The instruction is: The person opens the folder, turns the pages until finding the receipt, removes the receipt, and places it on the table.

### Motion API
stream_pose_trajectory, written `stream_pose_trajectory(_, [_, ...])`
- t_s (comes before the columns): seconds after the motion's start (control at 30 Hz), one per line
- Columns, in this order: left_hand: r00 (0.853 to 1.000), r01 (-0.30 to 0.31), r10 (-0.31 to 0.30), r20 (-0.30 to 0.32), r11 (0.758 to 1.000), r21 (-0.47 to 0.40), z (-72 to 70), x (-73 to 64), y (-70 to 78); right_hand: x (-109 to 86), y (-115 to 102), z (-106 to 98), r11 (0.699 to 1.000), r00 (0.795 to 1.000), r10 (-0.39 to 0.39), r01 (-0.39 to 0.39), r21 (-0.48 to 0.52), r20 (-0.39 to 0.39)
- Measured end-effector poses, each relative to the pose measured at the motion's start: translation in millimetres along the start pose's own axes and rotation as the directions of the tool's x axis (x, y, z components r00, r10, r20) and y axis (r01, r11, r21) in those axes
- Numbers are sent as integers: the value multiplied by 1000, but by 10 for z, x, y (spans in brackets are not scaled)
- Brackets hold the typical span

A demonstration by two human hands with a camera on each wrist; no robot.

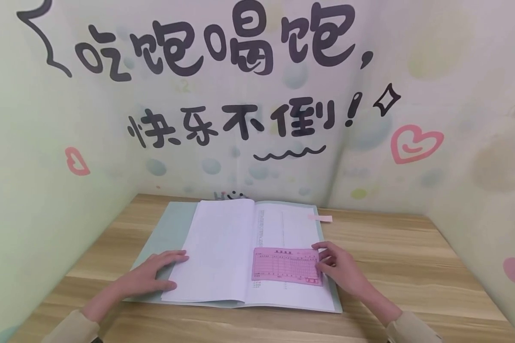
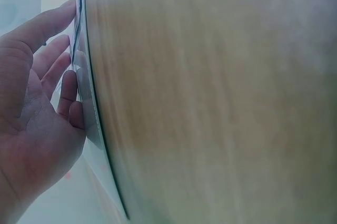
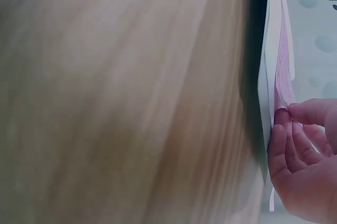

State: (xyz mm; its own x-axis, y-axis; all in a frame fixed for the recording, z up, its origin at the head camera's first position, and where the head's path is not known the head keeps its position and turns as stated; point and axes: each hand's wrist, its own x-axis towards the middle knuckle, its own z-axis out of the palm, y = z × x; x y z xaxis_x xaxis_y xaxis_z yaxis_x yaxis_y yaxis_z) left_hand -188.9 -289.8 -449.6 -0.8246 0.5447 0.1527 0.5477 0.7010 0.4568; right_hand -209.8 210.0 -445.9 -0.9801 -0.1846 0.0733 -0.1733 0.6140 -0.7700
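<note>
A folder of white pages (image 1: 214, 247) with a pale blue-green cover (image 1: 171, 221) lies spread on the table. On its right-hand page (image 1: 298, 297), which carries columns of small print, is a pink printed receipt slip (image 1: 283, 264). My right hand (image 1: 341, 267) pinches the slip's right edge between thumb and fingers; the right wrist view shows that edge of the slip (image 3: 284, 60) raised at the fingertips. With fingers extended, my left hand (image 1: 150, 274) rests on the left page's outer edge and the cover. In the left wrist view the left hand (image 2: 42, 92) touches the pages from the side.
A pale pink tab (image 1: 323, 218) sticks out from the folder's upper right edge. The wood-grain table (image 1: 403, 267) extends on both sides. Behind it stands a white wall (image 1: 249, 171) with black lettering, hearts and coloured dots; side walls close in left and right.
</note>
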Motion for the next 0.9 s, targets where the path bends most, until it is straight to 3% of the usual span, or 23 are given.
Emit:
stream_pose_trajectory(0.33, [1000,-2,2,-13,1000,-1,17,2,-11,18,113,-222,989,990,-142,142,35,19])
stream_pose_trajectory(0.6, [1000,-3,3,-14,1000,1,12,-1,-12,47,288,-491,976,977,-213,214,27,-30])
stream_pose_trajectory(0.9, [1000,6,-5,12,1000,-16,1,14,-27,82,633,-857,989,987,-143,140,-49,-73])
